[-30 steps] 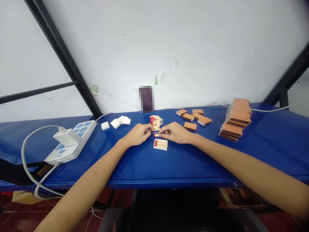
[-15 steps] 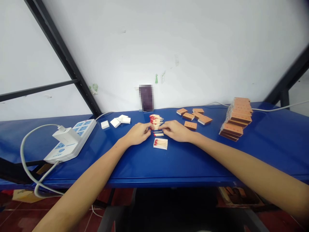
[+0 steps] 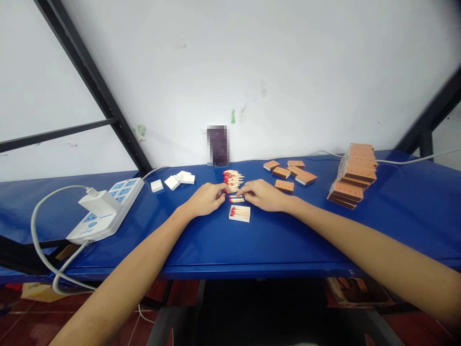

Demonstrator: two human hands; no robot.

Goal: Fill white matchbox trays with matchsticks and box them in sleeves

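My left hand (image 3: 206, 199) rests at the left of a pile of red-headed matches (image 3: 234, 178). Its index fingertip touches the match heads at the pile's near edge, and the thumb stays apart from it. Opposite, my right hand (image 3: 264, 196) has its index finger stretched to the plain ends of a few loose matches (image 3: 236, 199) lying just in front of the pile; the other fingers are curled under. Neither hand holds a match that I can see. Nearer to me lies a white matchbox tray (image 3: 239, 219) partly filled with matches, heads to the left.
Several white trays (image 3: 188, 179) lie at the left, beside a white power strip (image 3: 108, 216) with a plugged-in charger. At the right are scattered orange matchbox sleeves (image 3: 284, 186) and a tall matchbox stack (image 3: 355, 178). A pixelated dark object (image 3: 219, 146) leans on the wall.
My right index fingertip has slid slightly nearer to me, and the loose matches have shifted a little toward the tray. My left hand has barely moved.
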